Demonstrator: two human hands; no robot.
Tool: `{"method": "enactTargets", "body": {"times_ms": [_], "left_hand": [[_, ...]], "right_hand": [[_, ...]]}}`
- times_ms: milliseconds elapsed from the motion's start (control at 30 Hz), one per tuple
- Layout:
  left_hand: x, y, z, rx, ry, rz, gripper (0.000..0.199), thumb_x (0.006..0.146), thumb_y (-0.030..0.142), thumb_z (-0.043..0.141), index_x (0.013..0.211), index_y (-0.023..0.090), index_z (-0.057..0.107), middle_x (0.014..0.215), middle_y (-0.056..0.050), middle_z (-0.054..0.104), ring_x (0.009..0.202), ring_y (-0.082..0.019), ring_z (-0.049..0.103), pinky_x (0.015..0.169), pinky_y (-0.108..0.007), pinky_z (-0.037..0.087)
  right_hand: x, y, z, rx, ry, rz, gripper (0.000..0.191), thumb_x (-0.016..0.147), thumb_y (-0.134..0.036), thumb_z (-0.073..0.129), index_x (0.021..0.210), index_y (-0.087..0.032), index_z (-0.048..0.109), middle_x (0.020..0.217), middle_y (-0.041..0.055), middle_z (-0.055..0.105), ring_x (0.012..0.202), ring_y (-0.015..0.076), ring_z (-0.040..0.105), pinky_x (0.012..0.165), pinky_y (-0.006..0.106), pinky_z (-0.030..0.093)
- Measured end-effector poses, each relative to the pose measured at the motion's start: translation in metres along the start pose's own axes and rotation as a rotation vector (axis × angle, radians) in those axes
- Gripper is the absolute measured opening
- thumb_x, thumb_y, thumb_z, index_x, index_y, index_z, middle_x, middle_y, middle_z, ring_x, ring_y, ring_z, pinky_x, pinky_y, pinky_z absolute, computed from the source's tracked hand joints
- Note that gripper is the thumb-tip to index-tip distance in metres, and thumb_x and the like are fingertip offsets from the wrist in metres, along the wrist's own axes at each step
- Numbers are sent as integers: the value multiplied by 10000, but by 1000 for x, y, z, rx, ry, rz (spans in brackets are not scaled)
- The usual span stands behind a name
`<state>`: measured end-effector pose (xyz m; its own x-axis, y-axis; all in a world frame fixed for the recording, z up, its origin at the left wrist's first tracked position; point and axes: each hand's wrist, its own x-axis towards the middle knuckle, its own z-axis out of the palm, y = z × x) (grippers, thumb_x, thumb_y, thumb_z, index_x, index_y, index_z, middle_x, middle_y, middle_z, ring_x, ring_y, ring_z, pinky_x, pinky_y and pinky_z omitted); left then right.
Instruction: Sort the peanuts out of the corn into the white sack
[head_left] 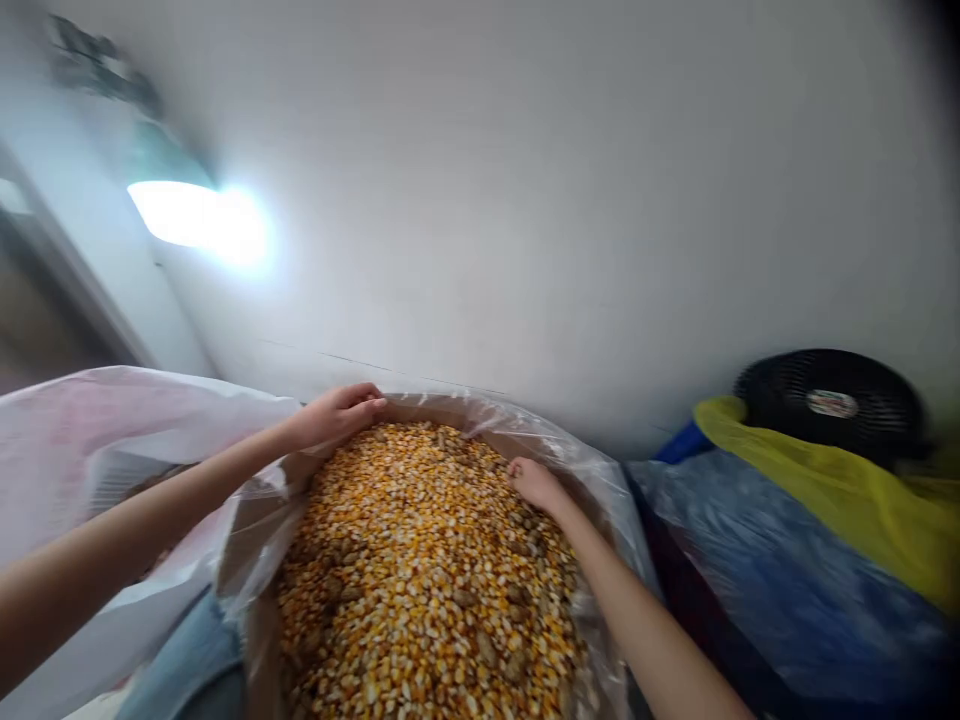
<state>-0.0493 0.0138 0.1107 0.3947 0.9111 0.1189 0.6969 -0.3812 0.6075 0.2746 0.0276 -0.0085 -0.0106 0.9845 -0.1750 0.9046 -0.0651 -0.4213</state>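
A clear plastic-lined sack (559, 437) stands open in front of me, filled with yellow and orange corn kernels (420, 540). Several brown lumps, perhaps unshelled peanuts, lie among the kernels. My left hand (339, 412) rests at the sack's back left rim, its fingers closed on the edge of the liner. On the right side of the heap, close inside the liner, my right hand (534, 484) has its fingers curled together at the surface of the kernels; whatever they hold is too small to name.
White and pink sacking (150, 415) is on the left. On the right are a blue plastic bag (795, 560), yellow mesh (832, 480) and a black fan-like object (832, 403). A pale wall (525, 200) rises behind; a lit lamp (176, 205) hangs upper left.
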Motion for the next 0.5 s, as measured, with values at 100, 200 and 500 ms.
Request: {"method": "enactTargets", "body": {"times_ms": [100,200,500], "left_hand": [[-67,-51,-49,170,58,-211,440,768,522,294,891,163,517,799,-27,580,756,-167,520,683,-257,392],[-127,-98,-78,316,-31,-446,520,739,568,297,996,166,503,824,-60,603,748,-198,544,686,-285,391],[-191,-116,-75,136,245,-546,638,765,555,277,1292,205,195,1137,-136,467,1004,-232,482,824,-372,361]], "right_hand": [[-1,-4,0,68,-13,-68,71,635,-210,477,658,-177,535,588,20,566,570,150,522,532,246,356],[-4,-9,-1,273,6,-135,51,572,-244,515,569,-197,495,513,-10,501,507,140,478,513,252,360],[-34,-112,-24,636,36,-43,271,557,-456,589,740,-258,562,652,44,521,449,136,436,370,253,329]]}}
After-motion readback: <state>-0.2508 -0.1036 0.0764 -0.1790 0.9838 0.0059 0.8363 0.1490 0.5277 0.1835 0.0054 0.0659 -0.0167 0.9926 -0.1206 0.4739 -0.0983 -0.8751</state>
